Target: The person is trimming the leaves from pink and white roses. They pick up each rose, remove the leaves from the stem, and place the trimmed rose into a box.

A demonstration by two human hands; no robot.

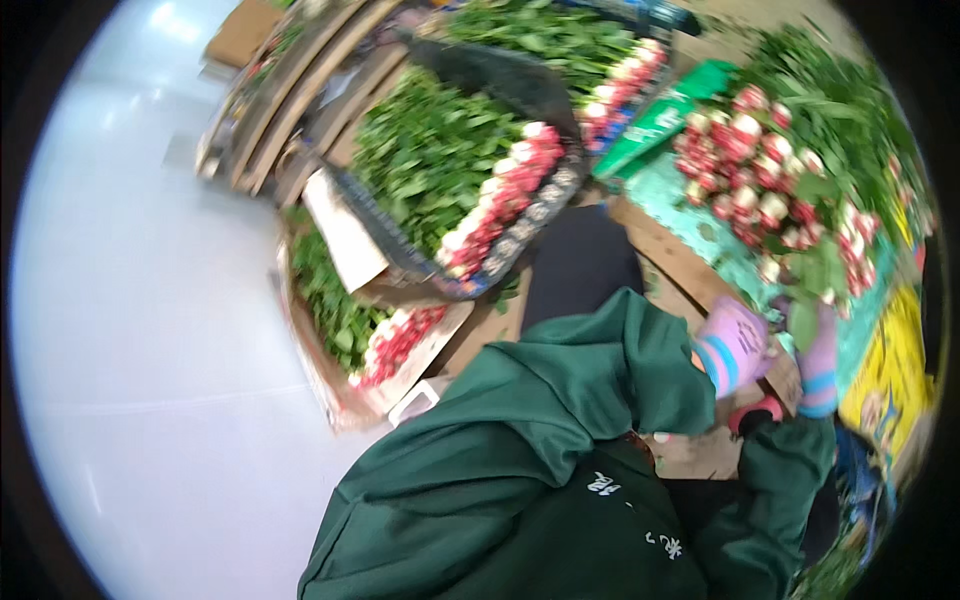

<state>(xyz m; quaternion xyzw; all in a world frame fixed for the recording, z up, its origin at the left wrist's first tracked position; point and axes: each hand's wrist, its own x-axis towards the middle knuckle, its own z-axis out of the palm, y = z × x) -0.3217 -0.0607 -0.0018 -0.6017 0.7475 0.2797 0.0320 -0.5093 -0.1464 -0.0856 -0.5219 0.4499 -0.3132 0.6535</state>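
Note:
My left hand (733,346), in a lilac glove with blue stripes at the cuff, is at the near edge of a pile of red-and-white roses (750,172). Close to its right is my right hand (819,360), in a matching glove. Green rose leaves (806,319) hang between the two hands and partly cover the right one. Blur and leaves hide the fingers, so any grip is unclear. The loose roses lie on a turquoise sheet (660,187), their leafy stems pointing away to the upper right.
Bunched roses (502,195) stand in a dark wrapper to the left, with another wrapped bunch (622,82) behind. A cardboard box (300,345) holds more roses. Wooden pallet slats (300,90) are at upper left. A green bag (664,124) and yellow bag (892,367) flank the pile.

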